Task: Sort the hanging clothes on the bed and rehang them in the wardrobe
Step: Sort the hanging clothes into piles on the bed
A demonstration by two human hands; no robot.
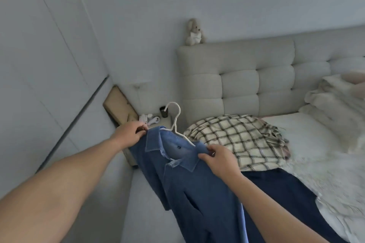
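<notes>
Left hand [130,132]: fingers pinched on the left shoulder of the blue shirt [197,189], at the end of the hanger arm.
Right hand [219,161]: fingers and thumb curled on the shirt's right shoulder, just beside the collar.
Shirt: held up off the bed [316,144], over its near left edge; body hangs down between the forearms toward the bottom of the view.
Hanger [174,122]: white, thin, hook standing up free above the collar; arms run inside the shoulders.
Feel, judged: light, soft, limp cloth; folds and swings freely and will not keep a shape unless the hanger carries it.
Slip risk, judged: the open collar lets a shoulder slide off a smooth hanger arm if the shirt tilts.
Where to hold, judged: both shoulders over the hanger ends while squaring it; then the hook or neck alone for the carry to the wardrobe [39,65].
Checked shirt [233,140]: heaped on the bed near the headboard [237,77], just behind the right hand.
Dark garment [286,193]: spread flat on the bed under the right forearm.
Bedding [335,100]: folded stack at the far right corner.
</notes>
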